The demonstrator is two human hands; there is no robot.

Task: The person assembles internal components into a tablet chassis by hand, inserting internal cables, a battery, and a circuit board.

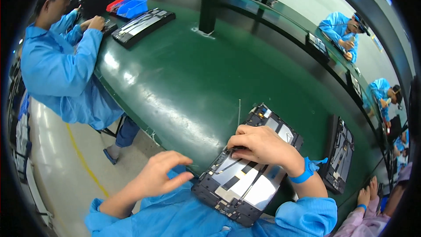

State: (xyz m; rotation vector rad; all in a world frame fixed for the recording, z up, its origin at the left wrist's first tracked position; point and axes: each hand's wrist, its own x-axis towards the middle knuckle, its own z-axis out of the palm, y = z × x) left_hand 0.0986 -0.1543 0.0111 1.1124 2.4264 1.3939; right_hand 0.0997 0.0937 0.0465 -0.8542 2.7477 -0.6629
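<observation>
An opened tablet [258,186] with silver battery panels, dark flex cables and a black frame lies slanted in front of me, its near end by my blue smock. My right hand [263,145], with a blue wrist band [305,171], rests across its upper half. The right fingers are bent and closed together at the tablet's left edge; what they grip, if anything, is hidden. My left hand [164,173] is off the tablet's left side, thumb and fingers apart. A thin pale sliver [193,165] shows near its fingertips; I cannot tell whether it touches them.
Another opened tablet [342,153] lies at right, on the green table [184,79]. Farther off are one more tablet [142,26], blue bins [131,7] and a dark post [211,4]. A person in blue [61,70] works at left; others sit beyond and at right.
</observation>
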